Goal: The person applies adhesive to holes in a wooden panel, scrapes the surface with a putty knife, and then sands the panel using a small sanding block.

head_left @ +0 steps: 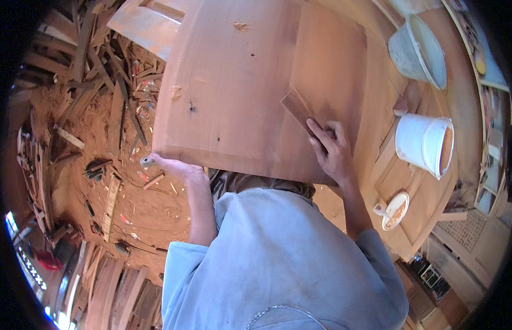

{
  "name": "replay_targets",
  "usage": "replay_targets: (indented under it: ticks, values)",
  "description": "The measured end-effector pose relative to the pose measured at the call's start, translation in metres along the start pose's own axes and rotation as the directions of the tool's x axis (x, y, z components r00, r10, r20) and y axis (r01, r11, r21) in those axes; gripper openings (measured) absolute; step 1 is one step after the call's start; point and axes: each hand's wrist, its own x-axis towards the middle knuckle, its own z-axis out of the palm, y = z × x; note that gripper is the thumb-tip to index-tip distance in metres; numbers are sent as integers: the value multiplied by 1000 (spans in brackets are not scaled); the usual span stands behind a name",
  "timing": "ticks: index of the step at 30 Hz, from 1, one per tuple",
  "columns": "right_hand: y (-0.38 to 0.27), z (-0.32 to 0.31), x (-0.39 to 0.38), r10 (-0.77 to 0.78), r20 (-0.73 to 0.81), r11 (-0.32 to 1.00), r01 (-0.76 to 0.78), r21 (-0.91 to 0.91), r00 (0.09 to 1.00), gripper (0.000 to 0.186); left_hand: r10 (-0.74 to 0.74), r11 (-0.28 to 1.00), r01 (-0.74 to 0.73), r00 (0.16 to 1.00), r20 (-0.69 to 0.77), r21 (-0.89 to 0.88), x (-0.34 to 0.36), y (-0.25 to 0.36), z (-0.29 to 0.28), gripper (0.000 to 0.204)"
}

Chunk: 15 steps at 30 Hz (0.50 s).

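Note:
A large reddish-brown wooden panel (228,93) lies in front of me, its near edge at my waist. Pale filler patches and small dark holes mark its surface. My right hand (334,151) is closed around the near end of a flat, rectangular wooden block (297,109), which rests slanted on the panel's right part. At the panel's near left corner is my left hand (181,168), turned palm up against the edge. A small round grey thing (147,161) shows at its fingertips; its kind is unclear, and some fingers are hidden.
To the right, another wooden panel (377,170) carries a white bucket (413,140), a grey bucket (404,52) and a white lid (402,196) with pale paste and a small spreader (380,209). Scrap wood (118,104) litters the reddish, dusty floor (151,206) on the left.

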Motion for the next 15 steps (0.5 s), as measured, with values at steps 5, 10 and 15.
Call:
replay_targets:
  ticks: [5,10,15]
  values:
    - [-38,-12,81,30,-24,999,-31,-28,999,42,-8,998,8,1000,8,-64,9,-7,-5,87]
    - [-2,18,208,-234,7,972,234,-7,972,40,-24,999,22,999,-44,-39,10,-3,-4,85]
    - [3,56,256,-368,110,921,378,-97,923,38,-62,997,57,991,-122,-45,4,2,3,82]
